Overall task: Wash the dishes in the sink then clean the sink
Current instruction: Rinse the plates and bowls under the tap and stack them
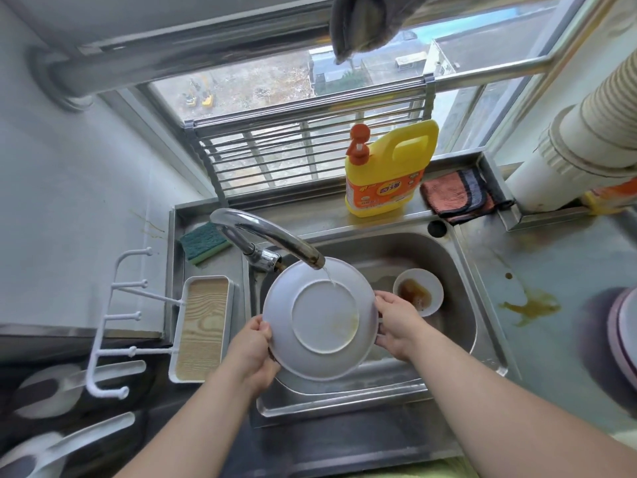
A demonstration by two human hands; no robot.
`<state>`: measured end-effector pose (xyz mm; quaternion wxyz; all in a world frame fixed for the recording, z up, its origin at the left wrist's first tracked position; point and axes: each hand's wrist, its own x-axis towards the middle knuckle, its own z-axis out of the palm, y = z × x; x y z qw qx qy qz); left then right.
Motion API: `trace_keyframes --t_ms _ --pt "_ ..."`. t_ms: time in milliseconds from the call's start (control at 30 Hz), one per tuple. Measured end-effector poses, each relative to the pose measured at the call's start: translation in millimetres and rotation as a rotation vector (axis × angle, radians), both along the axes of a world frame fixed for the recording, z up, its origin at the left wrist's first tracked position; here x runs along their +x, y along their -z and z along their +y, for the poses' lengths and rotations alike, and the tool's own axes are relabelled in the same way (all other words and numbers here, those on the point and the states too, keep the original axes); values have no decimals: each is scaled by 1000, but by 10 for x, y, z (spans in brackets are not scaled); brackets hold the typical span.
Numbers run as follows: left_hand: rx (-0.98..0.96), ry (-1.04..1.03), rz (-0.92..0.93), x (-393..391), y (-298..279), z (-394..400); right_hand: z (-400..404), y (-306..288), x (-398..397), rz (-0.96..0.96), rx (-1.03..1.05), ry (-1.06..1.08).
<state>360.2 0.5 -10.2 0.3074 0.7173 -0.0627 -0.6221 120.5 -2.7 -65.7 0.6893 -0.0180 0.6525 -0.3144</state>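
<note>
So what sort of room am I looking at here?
Most likely a small home kitchen: a steel sink under a running faucet, a yellow dish soap bottle on the windowsill, and a scrub sponge beside it.

We note a brushed stainless-steel sink [462,270], a matt white plate [319,319] (smooth underside), and a glossy plastic detergent bottle [389,167] at 12 o'clock.

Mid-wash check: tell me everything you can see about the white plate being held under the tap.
The white plate is round, glossy, plastic or ceramic by its look, held over the sink with its underside facing the camera, showing a raised foot ring. A faint yellowish smear sits at the ring's lower right. The left hand grips its left rim, the right hand its right rim. A thin stream from the faucet lands on its upper part.
</note>
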Motion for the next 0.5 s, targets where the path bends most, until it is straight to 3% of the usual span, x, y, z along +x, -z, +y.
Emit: trace_keyframes --t_ms 233,500 --pt "27 384 -85 56 -42 231 -172 2 6 261 -38 -104" --pt "90 407 77 -296 63 250 -77 -55 -524 308 6 -147"
